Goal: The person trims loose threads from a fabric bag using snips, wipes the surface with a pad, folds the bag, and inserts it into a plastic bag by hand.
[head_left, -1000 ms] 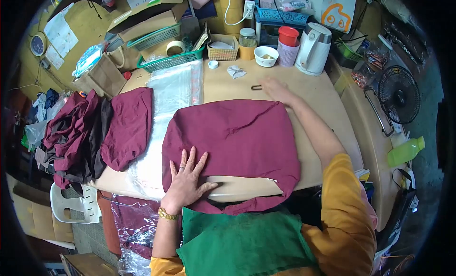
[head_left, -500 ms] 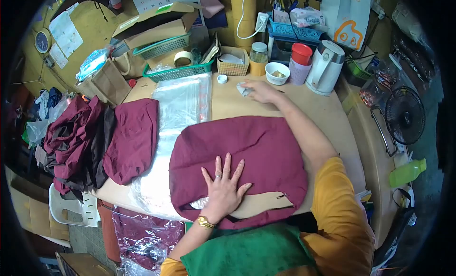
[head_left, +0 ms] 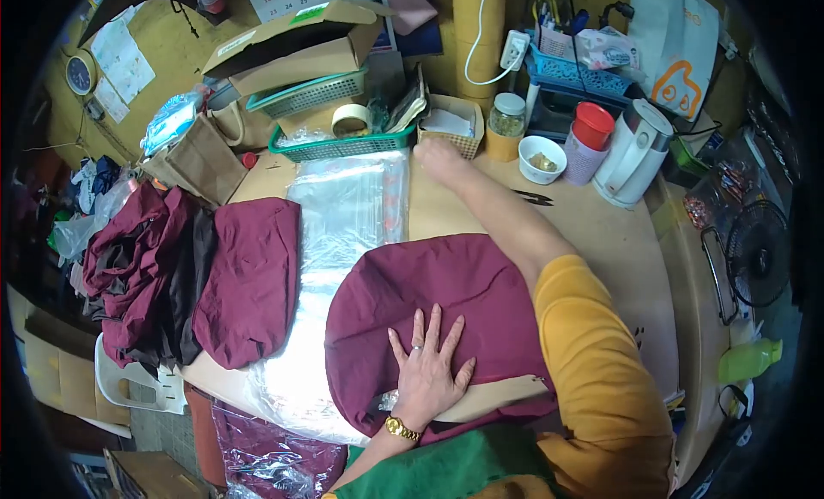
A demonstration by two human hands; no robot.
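My left hand (head_left: 431, 375) lies flat with fingers spread on a maroon fabric bag (head_left: 429, 276). The bag has an opening along its near side, where a tan surface shows. My right hand (head_left: 439, 160) is stretched to the far side of the table, just in front of a small woven basket (head_left: 468, 139). Its fingers are curled closed, and whatever they hold is hidden. Dark thread snips (head_left: 534, 198) lie to the right of the right forearm. Left of the bag is a stack of clear plastic bags (head_left: 339, 199).
More maroon bags (head_left: 249, 284) are piled at the left. A green basket (head_left: 343, 145), a glass jar (head_left: 506, 117), a white bowl (head_left: 542, 159), a lilac cup (head_left: 587, 156) and a white kettle (head_left: 633, 156) line the back. Plastic-wrapped maroon fabric (head_left: 279, 447) lies below the table edge.
My right hand has moved left from beside the bowl to the woven basket, uncovering the snips. The whitish scrap at its fingertips no longer shows. My left hand stays on the bag; the view has shifted.
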